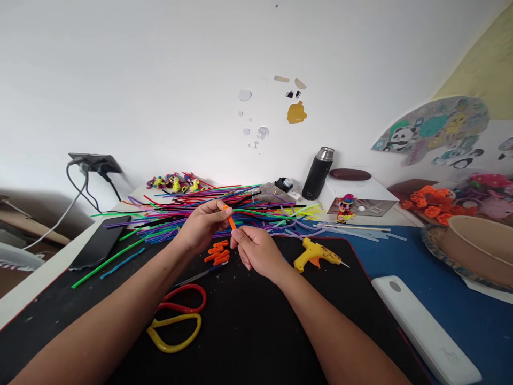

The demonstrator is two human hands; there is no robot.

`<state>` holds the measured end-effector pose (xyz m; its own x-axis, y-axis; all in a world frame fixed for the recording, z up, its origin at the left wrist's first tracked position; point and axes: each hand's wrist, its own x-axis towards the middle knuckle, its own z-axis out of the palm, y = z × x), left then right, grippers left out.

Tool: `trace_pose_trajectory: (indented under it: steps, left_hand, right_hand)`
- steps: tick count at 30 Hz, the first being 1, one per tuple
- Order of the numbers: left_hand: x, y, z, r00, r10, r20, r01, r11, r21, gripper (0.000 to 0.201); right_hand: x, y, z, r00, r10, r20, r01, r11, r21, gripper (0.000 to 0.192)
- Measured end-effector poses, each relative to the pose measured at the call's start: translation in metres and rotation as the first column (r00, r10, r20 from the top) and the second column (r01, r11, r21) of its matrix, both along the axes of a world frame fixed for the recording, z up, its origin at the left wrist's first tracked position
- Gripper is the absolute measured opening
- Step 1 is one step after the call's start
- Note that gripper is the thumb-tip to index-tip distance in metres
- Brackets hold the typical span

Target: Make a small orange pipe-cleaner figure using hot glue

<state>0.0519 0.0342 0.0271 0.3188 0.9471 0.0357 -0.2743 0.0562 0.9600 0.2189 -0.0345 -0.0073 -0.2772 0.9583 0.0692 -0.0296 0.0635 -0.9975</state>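
A short orange pipe cleaner [232,222] runs between my two hands above the black mat. My left hand [204,225] pinches its upper end between thumb and fingertips. Lower down and to the right, the fingers of my right hand [256,247] are closed on its other end. Just below the hands lie several folded orange pipe cleaner pieces [217,252]. Scissors with red and yellow handles [180,315] rest on the mat near my left forearm, their blades partly hidden by it. Behind my hands spreads a heap of loose coloured pipe cleaners [256,206].
A yellow glue gun [318,254] lies to the right, near a white rectangular device [425,326]. At the back stand a black thermos [318,174] and a white box [360,192] with a small figure [345,208] in front. A black phone [100,243] lies at left.
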Motion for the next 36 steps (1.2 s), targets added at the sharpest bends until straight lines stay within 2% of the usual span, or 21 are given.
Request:
trace_pose_trajectory:
  steps: [3,8,11,16,18,21,24,27,30,36]
  left_hand:
    - [-0.001,0.000,0.002,0.998,-0.007,-0.064,0.011,0.998,0.068,0.039]
    - [-0.005,0.004,0.001,0.996,-0.073,-0.055,0.073,0.997,-0.001,0.041]
    - [-0.006,0.004,0.002,0.996,-0.052,-0.072,0.053,0.998,0.016,0.038]
    - [-0.005,0.001,0.006,0.975,0.054,-0.215,-0.012,0.981,0.192,0.038]
    - [-0.005,0.002,0.006,0.975,0.048,-0.216,-0.010,0.985,0.175,0.039]
    - [-0.006,0.005,0.004,0.993,-0.057,-0.107,0.057,0.998,-0.002,0.041]
    - [-0.008,0.007,0.001,0.992,-0.124,-0.003,0.123,0.986,-0.116,0.043]
    - [-0.012,0.008,0.000,0.974,-0.211,0.083,0.220,0.967,-0.125,0.043]
    - [-0.014,0.009,-0.001,0.954,-0.267,0.136,0.283,0.953,-0.111,0.042]
    - [-0.010,0.009,-0.003,0.976,-0.169,0.141,0.183,0.979,-0.091,0.045]
  right_hand:
    - [0.000,0.000,-0.001,0.998,-0.031,0.060,0.030,0.999,0.014,0.042]
    - [0.000,0.000,-0.001,0.999,-0.024,0.042,0.023,1.000,0.010,0.044]
    - [0.000,0.000,-0.002,0.998,-0.016,0.056,0.015,1.000,0.008,0.045]
    - [0.001,0.001,-0.006,0.983,-0.085,0.165,0.078,0.996,0.049,0.041]
    - [0.001,0.001,-0.007,0.976,-0.103,0.191,0.092,0.994,0.065,0.041]
    - [-0.001,0.001,-0.007,0.993,-0.075,0.091,0.073,0.997,0.024,0.044]
    - [-0.002,0.001,-0.004,0.996,0.019,-0.083,-0.023,0.999,-0.046,0.049]
    - [-0.001,0.000,0.000,0.974,0.101,-0.202,-0.124,0.987,-0.103,0.051]
    - [-0.001,-0.003,0.003,0.953,0.131,-0.272,-0.176,0.973,-0.148,0.053]
    - [-0.002,-0.002,0.002,0.955,0.080,-0.286,-0.134,0.976,-0.174,0.055]
